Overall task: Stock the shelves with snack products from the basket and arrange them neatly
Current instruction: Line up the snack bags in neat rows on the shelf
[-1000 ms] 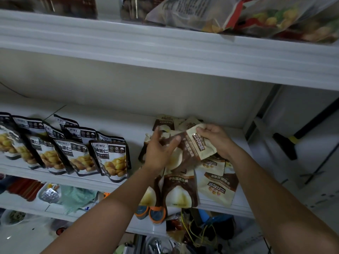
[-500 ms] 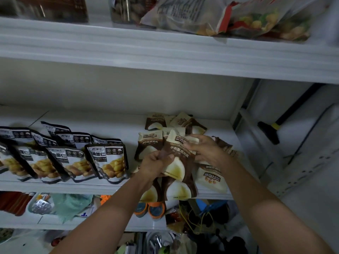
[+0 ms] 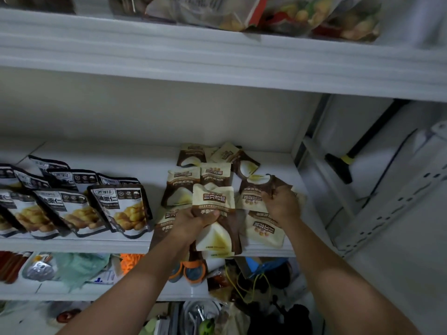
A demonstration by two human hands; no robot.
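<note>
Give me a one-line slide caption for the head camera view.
Left hand grips a brown-and-cream snack pouch; right hand pinches an upside-down pouch, on a white shelf beside black packs.

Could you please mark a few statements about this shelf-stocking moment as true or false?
1. The left hand grips a brown-and-cream pouch. True.
2. The black pouches sit to the right of the brown-and-cream ones. False: they stand in a row to the left, on the same middle shelf.
3. The right hand hangs clear of the shelf and holds nothing. False: its fingers pinch an upside-down pouch near the shelf's right end.
4. Clear bags of snacks lie on the upper shelf. True.
</note>
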